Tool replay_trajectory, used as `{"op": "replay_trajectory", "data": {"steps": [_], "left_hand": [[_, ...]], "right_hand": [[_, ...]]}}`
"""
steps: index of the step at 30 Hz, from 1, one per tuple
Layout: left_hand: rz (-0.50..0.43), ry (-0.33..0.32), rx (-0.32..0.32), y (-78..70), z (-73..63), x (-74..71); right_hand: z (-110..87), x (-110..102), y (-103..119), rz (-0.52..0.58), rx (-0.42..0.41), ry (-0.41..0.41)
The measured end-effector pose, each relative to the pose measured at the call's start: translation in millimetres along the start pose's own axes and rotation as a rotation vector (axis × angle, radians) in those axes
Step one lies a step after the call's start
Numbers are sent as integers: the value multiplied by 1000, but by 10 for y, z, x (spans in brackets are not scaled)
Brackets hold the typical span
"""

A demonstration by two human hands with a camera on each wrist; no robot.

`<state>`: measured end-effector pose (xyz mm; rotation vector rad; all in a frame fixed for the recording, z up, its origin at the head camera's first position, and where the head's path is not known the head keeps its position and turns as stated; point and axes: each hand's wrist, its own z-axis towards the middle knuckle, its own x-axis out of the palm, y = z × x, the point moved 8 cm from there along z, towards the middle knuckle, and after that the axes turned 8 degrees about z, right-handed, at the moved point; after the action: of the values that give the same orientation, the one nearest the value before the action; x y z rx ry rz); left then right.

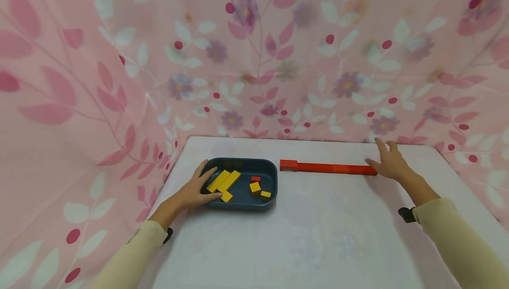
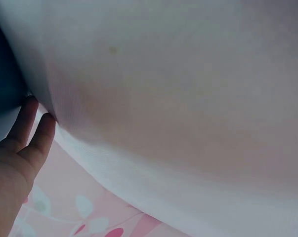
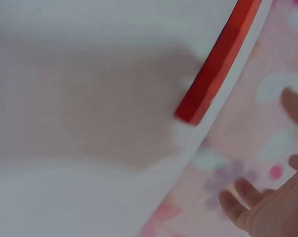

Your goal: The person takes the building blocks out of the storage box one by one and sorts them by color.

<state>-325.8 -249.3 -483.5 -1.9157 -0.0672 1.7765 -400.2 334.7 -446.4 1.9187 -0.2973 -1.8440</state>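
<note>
A dark blue tray point(image 1: 241, 207) stands at the left of the white table with yellow blocks point(image 1: 255, 188) and a small red block point(image 1: 256, 178) in it. Over its left rim my left hand point(image 1: 192, 192) spreads its fingers, with the thumb near a short yellow block point(image 1: 226, 196). In the left wrist view two fingers point(image 2: 40, 140) lie beside the tray's outer wall. To the tray's right, red blocks point(image 1: 332, 168) form a long row, its left end taller. Just beyond the right end, my right hand point(image 1: 391, 163) is raised with fingers apart, holding nothing.
Two long yellow blocks point(image 1: 224, 181) lie side by side at the left inside the tray. White cloth covers the table point(image 1: 318, 236). A pink floral curtain point(image 1: 254, 59) hangs behind the table's back edge and along the left side.
</note>
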Motion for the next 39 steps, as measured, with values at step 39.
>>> {"op": "replay_trajectory", "data": {"steps": [39], "left_hand": [[-20, -23, -7, -7, -87, 88]], "right_hand": [[-190, 1179, 2755, 138, -495, 145]]}}
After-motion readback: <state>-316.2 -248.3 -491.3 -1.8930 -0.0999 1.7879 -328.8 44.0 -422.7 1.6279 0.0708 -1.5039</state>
